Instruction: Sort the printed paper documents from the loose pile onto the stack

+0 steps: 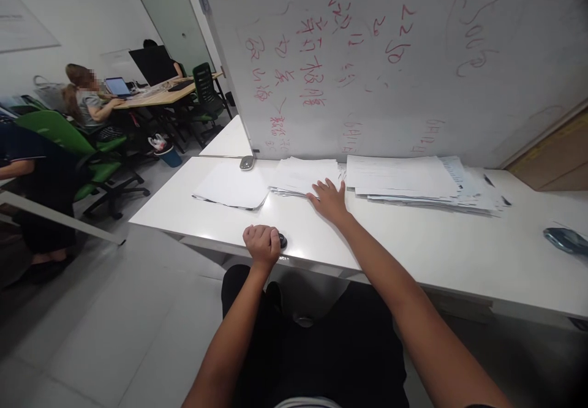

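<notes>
My left hand [261, 245] is closed into a fist by the table's front edge. A small black rounded object [283, 241] pokes out beside its thumb; most of it is hidden, so I cannot tell what it is. Fingers spread, my right hand [331, 201] lies flat with its fingertips at the right end of the middle stack of white paper [301, 174]. Just right of those fingers is a thicker, uneven stack of paper [397, 175]. Further left lie a few white sheets [232, 184] with a dark underside showing at one corner.
A grey computer mouse [247, 163] sits behind the left sheets. The whiteboard [390, 89] with red writing stands along the back of the white table [404, 242]. At right are a cardboard box [551, 151] and a dark glossy object [566, 239]. Other people sit at desks on the left.
</notes>
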Demonstrator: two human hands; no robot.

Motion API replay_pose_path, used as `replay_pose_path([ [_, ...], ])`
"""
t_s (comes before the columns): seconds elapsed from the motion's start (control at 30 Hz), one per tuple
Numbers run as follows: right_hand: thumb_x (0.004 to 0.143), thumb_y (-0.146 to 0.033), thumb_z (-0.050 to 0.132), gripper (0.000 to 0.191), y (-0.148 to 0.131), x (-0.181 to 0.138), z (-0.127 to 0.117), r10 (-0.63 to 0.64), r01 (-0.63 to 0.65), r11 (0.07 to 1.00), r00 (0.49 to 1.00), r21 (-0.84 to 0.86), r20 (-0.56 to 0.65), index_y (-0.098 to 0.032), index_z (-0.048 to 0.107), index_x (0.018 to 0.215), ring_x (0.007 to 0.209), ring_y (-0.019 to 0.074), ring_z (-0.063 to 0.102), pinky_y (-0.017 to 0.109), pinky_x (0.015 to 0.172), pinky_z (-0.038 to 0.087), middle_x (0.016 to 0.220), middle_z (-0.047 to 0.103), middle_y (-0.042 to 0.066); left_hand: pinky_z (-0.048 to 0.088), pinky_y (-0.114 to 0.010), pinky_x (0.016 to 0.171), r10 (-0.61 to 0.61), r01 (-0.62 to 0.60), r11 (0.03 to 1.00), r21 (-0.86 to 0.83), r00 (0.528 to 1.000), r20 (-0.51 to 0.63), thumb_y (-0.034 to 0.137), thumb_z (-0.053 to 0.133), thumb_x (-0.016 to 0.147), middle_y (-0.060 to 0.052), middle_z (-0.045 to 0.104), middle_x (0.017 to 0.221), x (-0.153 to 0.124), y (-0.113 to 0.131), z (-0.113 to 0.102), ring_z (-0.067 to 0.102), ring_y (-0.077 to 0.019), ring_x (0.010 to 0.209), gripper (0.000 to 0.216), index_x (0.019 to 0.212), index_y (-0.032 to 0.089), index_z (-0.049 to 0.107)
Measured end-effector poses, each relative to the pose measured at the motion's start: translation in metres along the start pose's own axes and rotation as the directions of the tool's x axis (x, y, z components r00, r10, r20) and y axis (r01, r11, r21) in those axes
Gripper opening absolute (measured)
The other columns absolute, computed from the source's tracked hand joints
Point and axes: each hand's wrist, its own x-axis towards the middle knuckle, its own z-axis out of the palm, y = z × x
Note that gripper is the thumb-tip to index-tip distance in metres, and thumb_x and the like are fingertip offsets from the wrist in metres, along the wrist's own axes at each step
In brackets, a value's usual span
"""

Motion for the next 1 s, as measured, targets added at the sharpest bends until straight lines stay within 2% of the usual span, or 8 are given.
replay_pose_path([
  [0.17, 0.099, -0.041, 0.022, 0.045, -0.008, -0.002, -0.001, 0.026, -0.030, 0.998, 0.997, -0.061, -0.072, -0.025, 0.059, 0.118, 0.136, 0.0311, 0.031, 0.070, 0.106, -0.001, 0.132, 0.057, 0.005, 0.031, -0.040, 0.093, -0.012, 0.012, 1.000, 0.002, 1.000, 0.007, 0.024, 0.043, 0.085, -0.005, 0.061, 0.070, -0.002, -0.001, 0.001, 0.049, -0.0201, 0.076, 0.025, 0.067, 0.021, 0.060],
  [0.33, 0.099, -0.038, 0.021, 0.046, -0.007, -0.003, 0.001, -0.015, 0.006, 0.996, 0.994, -0.085, -0.105, -0.028, 0.063, 0.112, 0.132, 0.0300, 0.036, 0.069, 0.106, -0.001, 0.123, 0.063, 0.005, 0.031, -0.040, 0.093, -0.016, 0.016, 1.000, 0.001, 1.000, 0.019, 0.024, 0.043, 0.085, -0.005, 0.060, 0.070, -0.002, -0.001, 0.001, 0.049, -0.0201, 0.076, 0.025, 0.067, 0.021, 0.060],
  [0.53, 0.100, -0.032, 0.020, 0.044, -0.001, -0.001, 0.008, -0.143, 0.131, 0.987, 0.980, -0.091, -0.140, -0.026, 0.063, 0.108, 0.127, 0.0213, 0.045, 0.058, 0.113, -0.002, 0.111, 0.068, 0.004, 0.031, -0.040, 0.093, -0.023, 0.023, 1.000, -0.008, 1.000, 0.017, 0.024, 0.042, 0.085, -0.005, 0.060, 0.070, -0.003, -0.002, 0.002, 0.049, -0.0202, 0.075, 0.026, 0.066, 0.021, 0.059],
  [0.73, 0.099, -0.028, 0.024, 0.040, 0.002, 0.000, 0.010, -0.155, 0.141, 0.985, 0.975, -0.097, -0.161, -0.022, 0.064, 0.102, 0.120, 0.0205, 0.049, 0.053, 0.114, 0.001, 0.105, 0.068, 0.005, 0.031, -0.041, 0.094, -0.021, 0.022, 1.000, -0.012, 1.000, 0.012, 0.024, 0.044, 0.085, -0.004, 0.061, 0.071, -0.003, -0.002, 0.002, 0.050, -0.0199, 0.076, 0.024, 0.068, 0.022, 0.060],
  [0.83, 0.100, -0.028, 0.020, 0.044, 0.003, 0.001, 0.010, -0.153, 0.132, 0.985, 0.968, -0.113, -0.197, -0.021, 0.064, 0.097, 0.111, 0.0194, 0.053, 0.049, 0.114, 0.006, 0.101, 0.068, 0.006, 0.031, -0.041, 0.094, -0.014, 0.014, 1.000, -0.013, 1.000, 0.000, 0.024, 0.044, 0.085, -0.004, 0.061, 0.071, -0.003, -0.002, 0.003, 0.050, -0.0197, 0.076, 0.024, 0.068, 0.022, 0.060],
  [1.0, 0.099, -0.029, 0.017, 0.046, 0.005, 0.005, -0.007, -0.076, 0.054, 0.994, 0.962, -0.092, -0.261, -0.019, 0.062, 0.096, 0.099, 0.0211, 0.055, 0.043, 0.108, 0.023, 0.095, 0.066, 0.008, 0.031, -0.041, 0.092, -0.007, 0.007, 1.000, -0.001, 1.000, -0.005, 0.025, 0.043, 0.085, -0.005, 0.061, 0.070, -0.003, -0.003, 0.004, 0.050, -0.0205, 0.076, 0.025, 0.067, 0.022, 0.061],
])
